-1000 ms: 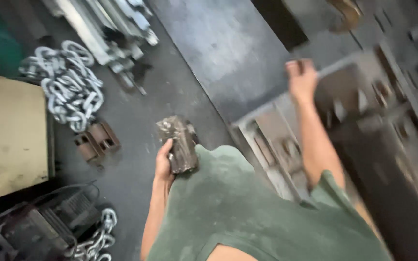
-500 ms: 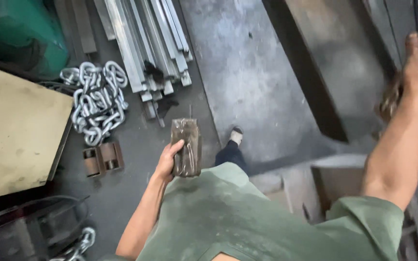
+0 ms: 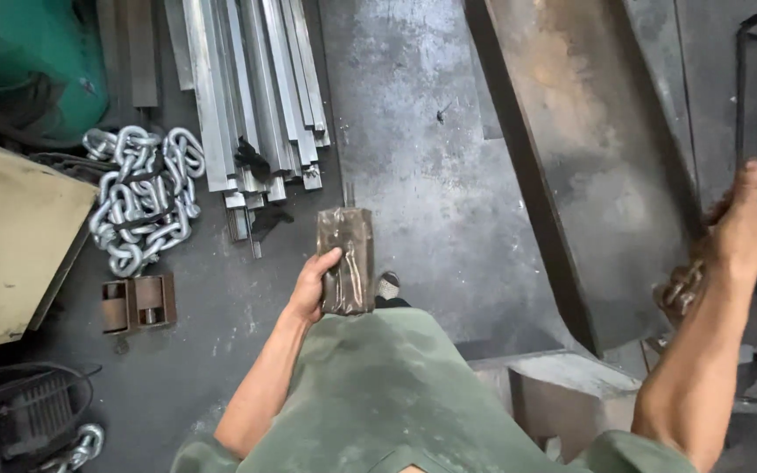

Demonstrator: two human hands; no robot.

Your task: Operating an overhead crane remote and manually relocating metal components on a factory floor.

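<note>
the left hand (image 3: 313, 285) is wrapped around the side of a dark, greasy rectangular metal block (image 3: 346, 260), held upright at waist height above a shoe (image 3: 386, 285); with so slick a grip it could slip and fall on that foot. the right hand (image 3: 751, 223) is closed on a rusty chain (image 3: 682, 287) beside a steel beam (image 3: 584, 175). metal bars (image 3: 251, 96) and a heavy chain pile (image 3: 144, 194) clutter the floor (image 3: 422, 158) ahead.

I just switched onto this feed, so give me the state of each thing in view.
Left hand: gripping the metal block.
Metal block: held upright, off the floor.
Right hand: raised, closed on the rusty chain.
Rusty chain: hanging below the right hand.
Silver chain: heaped on the floor.
Steel bars: stacked flat.
</note>
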